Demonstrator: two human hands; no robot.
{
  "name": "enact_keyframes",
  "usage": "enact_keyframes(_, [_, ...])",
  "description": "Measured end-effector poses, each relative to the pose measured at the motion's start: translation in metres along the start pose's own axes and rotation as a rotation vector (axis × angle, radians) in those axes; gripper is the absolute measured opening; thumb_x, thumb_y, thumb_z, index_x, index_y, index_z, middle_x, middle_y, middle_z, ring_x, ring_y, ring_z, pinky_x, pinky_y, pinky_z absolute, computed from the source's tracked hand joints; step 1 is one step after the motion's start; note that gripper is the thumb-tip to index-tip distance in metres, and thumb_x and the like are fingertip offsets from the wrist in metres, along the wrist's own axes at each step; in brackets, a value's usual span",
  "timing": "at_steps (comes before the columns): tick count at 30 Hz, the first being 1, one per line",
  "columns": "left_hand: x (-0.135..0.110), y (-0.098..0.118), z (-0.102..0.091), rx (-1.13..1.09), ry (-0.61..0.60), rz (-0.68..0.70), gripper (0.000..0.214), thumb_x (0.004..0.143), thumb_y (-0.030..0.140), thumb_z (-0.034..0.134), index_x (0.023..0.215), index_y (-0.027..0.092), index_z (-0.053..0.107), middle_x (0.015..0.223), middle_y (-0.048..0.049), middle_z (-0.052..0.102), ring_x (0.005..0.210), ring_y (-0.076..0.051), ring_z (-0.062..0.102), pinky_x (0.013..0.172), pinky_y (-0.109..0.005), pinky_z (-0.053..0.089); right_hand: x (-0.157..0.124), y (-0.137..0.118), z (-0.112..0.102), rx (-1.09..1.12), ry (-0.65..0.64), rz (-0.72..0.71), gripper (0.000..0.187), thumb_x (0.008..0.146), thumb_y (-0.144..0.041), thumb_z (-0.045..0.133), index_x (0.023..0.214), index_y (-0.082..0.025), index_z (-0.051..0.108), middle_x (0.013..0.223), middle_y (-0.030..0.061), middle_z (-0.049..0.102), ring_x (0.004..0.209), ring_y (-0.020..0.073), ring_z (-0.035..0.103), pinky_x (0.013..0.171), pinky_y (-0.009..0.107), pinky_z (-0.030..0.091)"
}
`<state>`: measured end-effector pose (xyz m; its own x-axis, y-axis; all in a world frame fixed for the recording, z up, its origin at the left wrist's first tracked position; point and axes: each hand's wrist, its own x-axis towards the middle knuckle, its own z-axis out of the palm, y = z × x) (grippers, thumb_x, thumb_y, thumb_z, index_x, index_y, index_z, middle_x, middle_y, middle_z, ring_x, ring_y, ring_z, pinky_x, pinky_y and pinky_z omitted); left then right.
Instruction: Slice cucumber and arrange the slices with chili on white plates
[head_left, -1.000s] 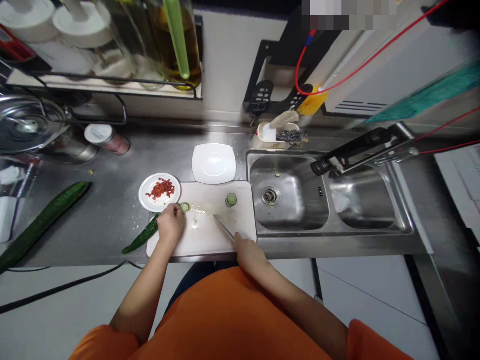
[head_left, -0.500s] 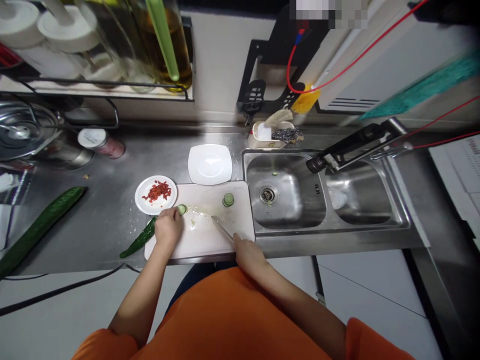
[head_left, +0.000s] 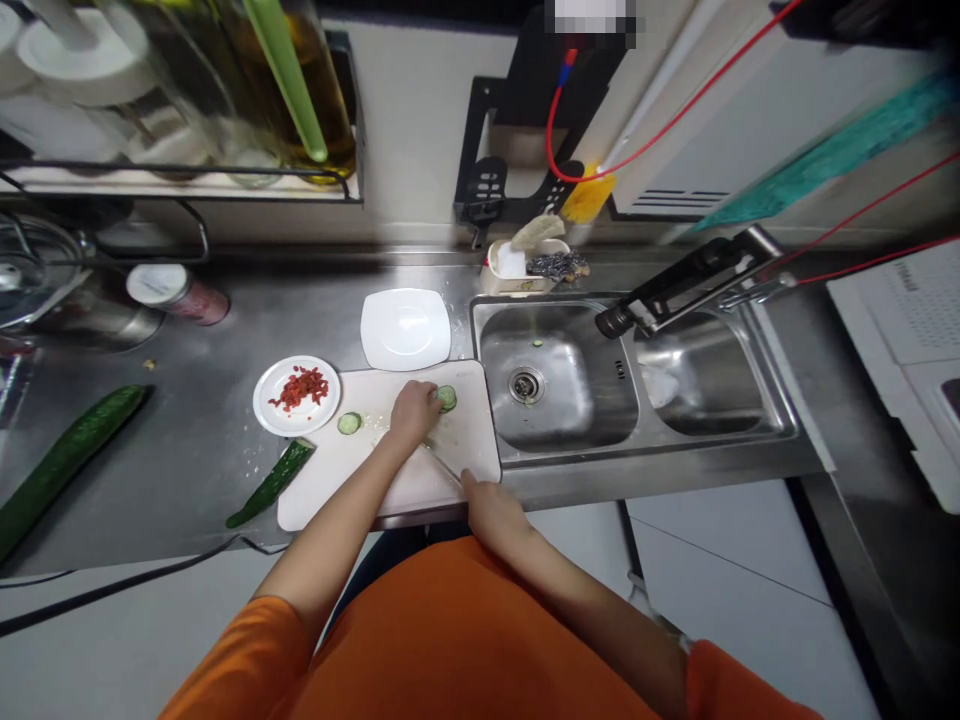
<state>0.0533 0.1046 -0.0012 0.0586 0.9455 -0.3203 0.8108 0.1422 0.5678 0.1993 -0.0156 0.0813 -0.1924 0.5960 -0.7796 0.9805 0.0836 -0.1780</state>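
Head view: red bits (head_left: 302,388) in white dish (head_left: 271,419), left hand (head_left: 412,412) at cucumber slices (head_left: 448,399)

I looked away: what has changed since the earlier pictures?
The left hand moved from the single cucumber slice rightward across the cutting board to the overlapping slices; whether it grips them is unclear. The right hand still holds the knife; the cut cucumber stayed put.

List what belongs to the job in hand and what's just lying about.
In the job, it seems:
knife, in the right hand
overlapping cucumber slices, by the left hand
single cucumber slice, on the cutting board
cut cucumber, by the board's left edge

Apparently just lying about:
larger cucumber, far left
square white plate
round plate with red pieces
white-lidded jar
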Motion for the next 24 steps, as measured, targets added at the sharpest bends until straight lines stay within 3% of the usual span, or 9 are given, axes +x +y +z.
enact_keyframes(7, [0.000,0.007,0.004,-0.064,0.054,-0.073,0.018,0.071,0.021,0.058,0.089,0.019,0.062,0.089,-0.0058,0.061,0.082,-0.018,0.055,0.073,-0.028,0.040,0.000,0.001,0.002,0.038,-0.004,-0.011,0.052,0.082,-0.001,0.033,0.132,-0.014,0.039,0.096,0.0166,0.067,0.098,0.0272,0.062,0.073,0.034,0.048])
enact_keyframes(13, [-0.005,0.008,0.000,-0.235,0.016,-0.099,0.007,0.073,0.022,0.056,0.080,0.021,0.058,0.072,0.0015,0.062,0.067,-0.013,0.054,0.066,-0.024,0.039,0.001,0.003,0.003,0.040,-0.009,-0.022,0.054,0.082,-0.001,0.032,0.134,-0.014,0.037,0.095,0.0168,0.066,0.098,0.0277,0.062,0.073,0.034,0.047])
enact_keyframes(20, [-0.028,-0.030,-0.032,-0.255,0.058,-0.138,0.015,0.073,0.029,0.056,0.082,0.021,0.064,0.070,0.0033,0.064,0.065,-0.012,0.056,0.065,-0.023,0.042,-0.001,0.002,-0.003,0.032,0.004,-0.006,0.046,0.081,-0.001,0.034,0.124,-0.016,0.043,0.091,0.0146,0.066,0.094,0.0262,0.063,0.070,0.031,0.046])
enact_keyframes(24, [-0.040,-0.053,-0.033,-0.218,0.024,-0.129,0.019,0.074,0.025,0.052,0.085,0.020,0.066,0.074,0.0011,0.068,0.068,-0.014,0.060,0.066,-0.025,0.045,-0.001,0.003,-0.004,0.024,-0.001,-0.008,0.042,0.082,-0.002,0.034,0.120,-0.016,0.044,0.091,0.0135,0.066,0.092,0.0247,0.063,0.068,0.029,0.044])
